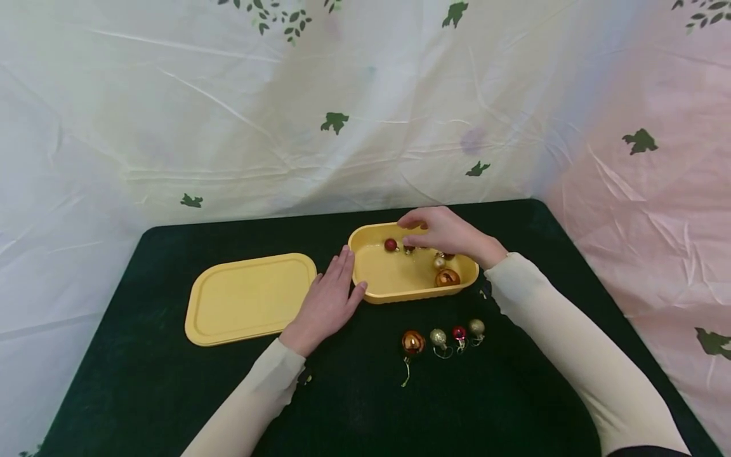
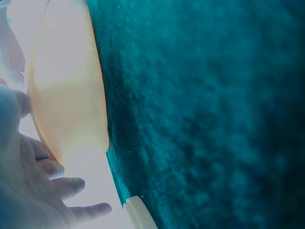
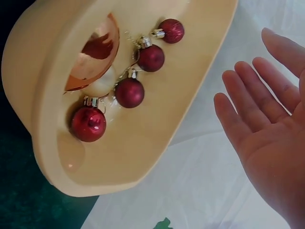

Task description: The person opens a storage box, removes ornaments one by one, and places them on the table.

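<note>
A yellow plastic tub (image 1: pixel 388 276) stands near the back of the dark table. My left hand (image 1: pixel 328 301) rests its outstretched fingers against the tub's left end. Over the back rim hovers my right hand (image 1: pixel 448 233), its fingers relaxed and holding nothing, as the right wrist view also shows. Inside the tub lie several red baubles (image 3: pixel 129 92) in a row along the back wall. A shiny copper bauble (image 1: pixel 447 277) and a small pale bauble (image 1: pixel 439 261) sit toward the tub's right end, partly hidden by the wall in the right wrist view.
Left of the tub lies a yellow lid (image 1: pixel 251 299). In front of the tub, a copper bauble (image 1: pixel 413 343), a glittery one (image 1: pixel 438 337), a red one (image 1: pixel 459 332) and a gold one (image 1: pixel 476 326) form a row. Patterned cloth (image 1: pixel 342 158) hangs behind the table.
</note>
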{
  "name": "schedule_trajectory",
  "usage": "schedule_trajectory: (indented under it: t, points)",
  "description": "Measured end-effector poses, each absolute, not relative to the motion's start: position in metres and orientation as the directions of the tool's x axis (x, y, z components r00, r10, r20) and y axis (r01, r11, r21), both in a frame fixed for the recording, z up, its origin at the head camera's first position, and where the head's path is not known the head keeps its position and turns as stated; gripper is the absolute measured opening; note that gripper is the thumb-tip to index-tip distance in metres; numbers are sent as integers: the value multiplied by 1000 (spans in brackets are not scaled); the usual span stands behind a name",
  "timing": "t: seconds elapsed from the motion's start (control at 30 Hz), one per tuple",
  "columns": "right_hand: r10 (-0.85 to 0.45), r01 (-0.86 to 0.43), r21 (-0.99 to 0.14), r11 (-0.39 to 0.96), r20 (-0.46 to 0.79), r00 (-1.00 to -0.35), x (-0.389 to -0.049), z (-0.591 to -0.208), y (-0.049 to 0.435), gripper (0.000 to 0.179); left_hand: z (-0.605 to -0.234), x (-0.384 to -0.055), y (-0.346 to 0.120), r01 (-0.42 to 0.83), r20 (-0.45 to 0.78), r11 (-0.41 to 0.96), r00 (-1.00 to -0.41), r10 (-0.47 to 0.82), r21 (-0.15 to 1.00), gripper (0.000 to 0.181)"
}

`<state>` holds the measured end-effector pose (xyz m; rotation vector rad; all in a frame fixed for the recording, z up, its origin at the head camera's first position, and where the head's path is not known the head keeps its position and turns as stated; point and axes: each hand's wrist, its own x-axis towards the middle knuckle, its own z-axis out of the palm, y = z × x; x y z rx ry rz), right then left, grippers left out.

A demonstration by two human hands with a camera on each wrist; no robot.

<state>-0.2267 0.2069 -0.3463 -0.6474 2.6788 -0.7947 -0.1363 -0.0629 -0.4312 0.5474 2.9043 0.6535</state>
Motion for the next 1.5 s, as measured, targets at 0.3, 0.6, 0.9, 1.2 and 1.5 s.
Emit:
schedule_trajectory:
  t: [0.3, 0.6, 0.9, 1.2, 1.5]
  points:
    - [-521, -346, -575, 741, -169, -837, -235, -359, 198, 44, -433, -133, -63, 322, -25, 844, -930, 367, 430, 75]
    - [-554, -389, -536, 749, -187, -811, -234, -371, 191, 42, -434, -124, -61, 318, -23, 840, -931, 365, 440, 75]
    - [-590, -429, -508, 747, -211, -779, -236, -379, 187, 42, -435, -121, -62, 318, -32, 851, -931, 364, 419, 76]
    - [-644, -471, -512, 718, -232, -729, -239, -385, 184, 26, -434, -120, -62, 318, -28, 850, -932, 362, 420, 75]
    - [-631, -484, -464, 742, -237, -739, -236, -393, 181, 27, -436, -120, -61, 317, -21, 851, -933, 358, 418, 74]
